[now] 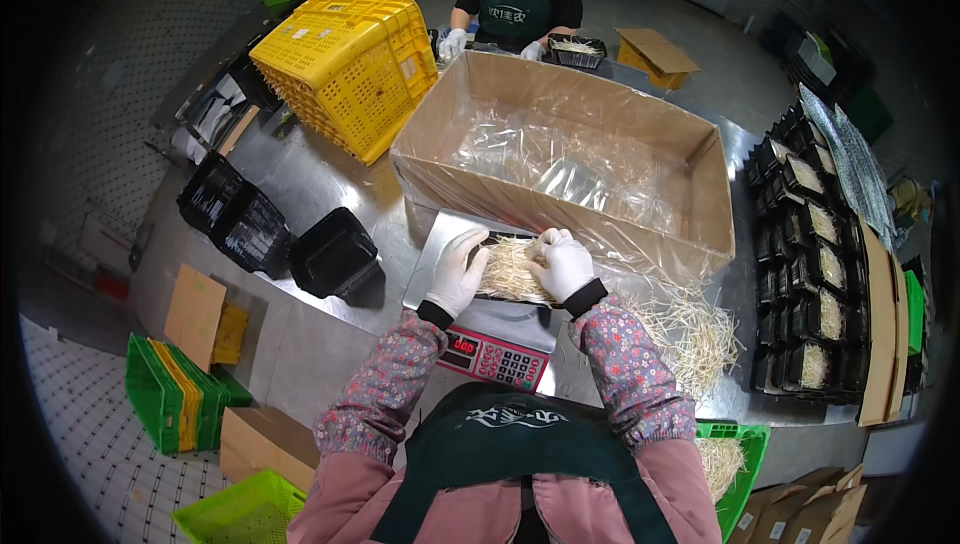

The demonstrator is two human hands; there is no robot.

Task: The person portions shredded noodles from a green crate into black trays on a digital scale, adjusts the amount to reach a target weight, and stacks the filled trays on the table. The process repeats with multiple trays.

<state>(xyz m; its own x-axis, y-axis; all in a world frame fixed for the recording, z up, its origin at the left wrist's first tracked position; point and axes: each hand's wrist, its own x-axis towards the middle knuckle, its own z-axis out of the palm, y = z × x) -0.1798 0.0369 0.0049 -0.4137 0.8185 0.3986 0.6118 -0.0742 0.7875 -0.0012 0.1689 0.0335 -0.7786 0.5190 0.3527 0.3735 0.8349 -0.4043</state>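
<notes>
A black plastic tray filled with pale bean sprouts rests on the steel pan of a red digital scale. My left hand, in a white glove, lies at the tray's left end with thumb and fingers apart along its edge. At the upper right of the tray, my gloved right hand has its fingers bent over the sprouts; whether it pinches any cannot be told. A loose heap of sprouts lies on the steel table to the right of the scale.
Beyond the scale stands a large plastic-lined cardboard box, beside a tilted yellow crate. Stacked empty black trays and another black stack are at left. Filled trays are stacked at right. A co-worker stands across the table.
</notes>
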